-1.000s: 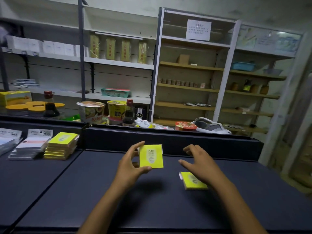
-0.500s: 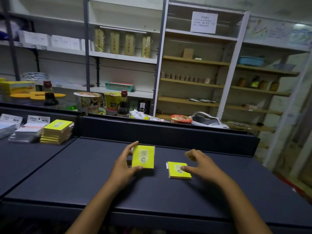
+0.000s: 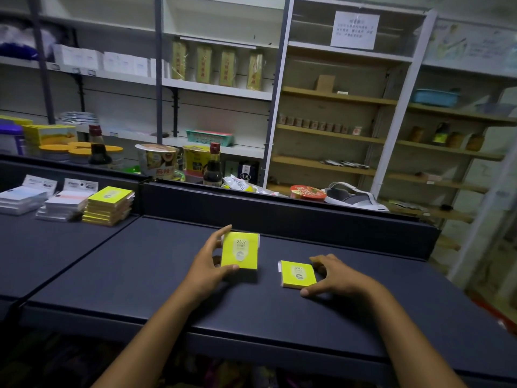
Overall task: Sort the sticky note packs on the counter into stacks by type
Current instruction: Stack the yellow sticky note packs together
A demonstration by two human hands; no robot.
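My left hand (image 3: pixel 205 261) grips a yellow sticky note pack marked 2207 (image 3: pixel 240 253), tilted up, its lower edge at the dark counter (image 3: pixel 140 275). A second yellow pack (image 3: pixel 298 274) lies flat on the counter to its right. My right hand (image 3: pixel 333 278) pinches this pack, with the thumb at its near edge and the fingers at its far right side. At the far left stand a stack of yellow packs (image 3: pixel 107 205) and two stacks of white packs (image 3: pixel 63 204) (image 3: pixel 19 198).
A raised dark divider (image 3: pixel 279 217) runs along the counter's back. Behind it sit noodle cups (image 3: pixel 158 159), a soy sauce bottle (image 3: pixel 212 166) and yellow-lidded tubs (image 3: pixel 56 151). Shelving fills the wall beyond. The counter's front edge lies near my forearms.
My left hand has lowered its yellow pack towards the counter. My right hand has closed on the flat pack, which now shows clear of that hand.
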